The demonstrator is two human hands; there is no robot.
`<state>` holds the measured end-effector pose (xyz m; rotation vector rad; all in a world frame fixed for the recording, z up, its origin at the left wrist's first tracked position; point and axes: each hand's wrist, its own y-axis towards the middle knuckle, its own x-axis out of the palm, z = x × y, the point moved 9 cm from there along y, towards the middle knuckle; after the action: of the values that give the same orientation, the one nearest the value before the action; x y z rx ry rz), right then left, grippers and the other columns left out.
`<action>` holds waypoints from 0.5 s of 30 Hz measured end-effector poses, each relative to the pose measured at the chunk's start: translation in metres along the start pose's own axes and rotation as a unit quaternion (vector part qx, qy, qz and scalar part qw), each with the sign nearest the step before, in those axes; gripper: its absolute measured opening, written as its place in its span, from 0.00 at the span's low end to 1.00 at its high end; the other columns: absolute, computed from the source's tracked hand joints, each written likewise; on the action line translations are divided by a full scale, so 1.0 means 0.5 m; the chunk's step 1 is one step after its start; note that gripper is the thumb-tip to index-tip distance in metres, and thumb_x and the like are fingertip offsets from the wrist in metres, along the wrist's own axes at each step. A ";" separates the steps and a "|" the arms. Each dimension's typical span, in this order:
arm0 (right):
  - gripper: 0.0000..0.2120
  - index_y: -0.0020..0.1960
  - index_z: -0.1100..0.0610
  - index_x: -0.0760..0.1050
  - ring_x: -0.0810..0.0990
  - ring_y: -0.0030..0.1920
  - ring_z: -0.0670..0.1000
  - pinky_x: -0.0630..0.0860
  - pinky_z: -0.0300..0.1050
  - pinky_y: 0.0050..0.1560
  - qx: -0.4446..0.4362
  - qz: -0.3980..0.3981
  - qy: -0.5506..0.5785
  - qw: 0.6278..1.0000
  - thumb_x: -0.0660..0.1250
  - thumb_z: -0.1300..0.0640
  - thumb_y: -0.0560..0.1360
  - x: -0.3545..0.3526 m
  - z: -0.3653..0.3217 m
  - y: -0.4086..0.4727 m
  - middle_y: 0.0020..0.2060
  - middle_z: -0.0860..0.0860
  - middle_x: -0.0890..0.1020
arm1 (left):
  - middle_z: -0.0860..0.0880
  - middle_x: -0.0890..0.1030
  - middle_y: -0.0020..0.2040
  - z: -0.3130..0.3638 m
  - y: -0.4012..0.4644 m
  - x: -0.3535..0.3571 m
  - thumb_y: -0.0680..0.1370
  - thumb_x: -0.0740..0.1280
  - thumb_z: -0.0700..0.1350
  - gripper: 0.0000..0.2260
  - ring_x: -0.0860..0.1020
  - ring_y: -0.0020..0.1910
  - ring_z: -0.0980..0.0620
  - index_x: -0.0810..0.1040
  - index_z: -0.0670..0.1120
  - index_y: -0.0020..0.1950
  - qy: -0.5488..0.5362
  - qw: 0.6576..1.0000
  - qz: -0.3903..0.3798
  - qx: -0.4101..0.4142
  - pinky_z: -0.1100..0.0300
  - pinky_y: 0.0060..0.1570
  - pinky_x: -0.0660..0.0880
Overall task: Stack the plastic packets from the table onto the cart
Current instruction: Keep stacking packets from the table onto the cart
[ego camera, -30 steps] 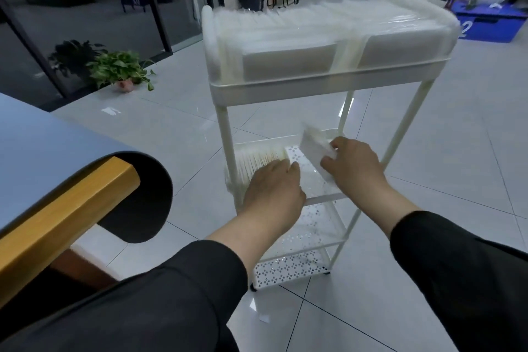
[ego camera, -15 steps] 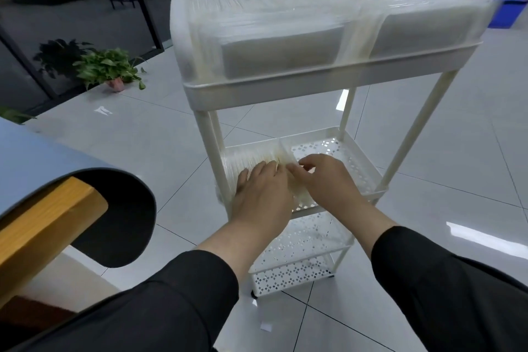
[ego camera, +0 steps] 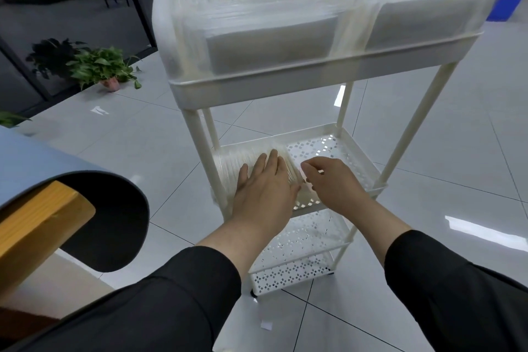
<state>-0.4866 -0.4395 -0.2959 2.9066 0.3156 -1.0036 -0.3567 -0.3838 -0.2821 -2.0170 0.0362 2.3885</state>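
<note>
Pressing packets (ego camera: 251,161) flatter, left hand (ego camera: 264,190) spread; right hand (ego camera: 333,183) has let go.

The cart (ego camera: 320,88) is white, its lower shelves (ego camera: 337,151) perforated in a diamond pattern. The packets (ego camera: 268,46) are clear over white. Black sleeves (ego camera: 183,294) are worn.

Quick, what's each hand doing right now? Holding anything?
Left hand: open, fingers straight, resting flat on the row of plastic packets on the cart's middle shelf.
Right hand: fingers curled at the row's end; whether it grips a packet cannot be told.
</note>
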 end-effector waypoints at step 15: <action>0.16 0.68 0.47 0.78 0.82 0.55 0.47 0.78 0.43 0.57 -0.031 -0.127 -0.088 0.988 0.58 0.54 0.84 -0.007 0.026 -0.032 0.60 0.43 0.82 | 0.48 0.49 0.84 0.020 0.015 0.010 0.81 0.53 0.68 0.39 0.45 0.82 0.51 0.50 0.45 0.83 0.000 1.000 -0.016 -0.001 0.45 0.80 0.45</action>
<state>-0.5007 -0.4261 -0.3038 2.7455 0.7061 -1.2499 -0.3674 -0.3909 -0.2852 -2.0041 0.0018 2.3708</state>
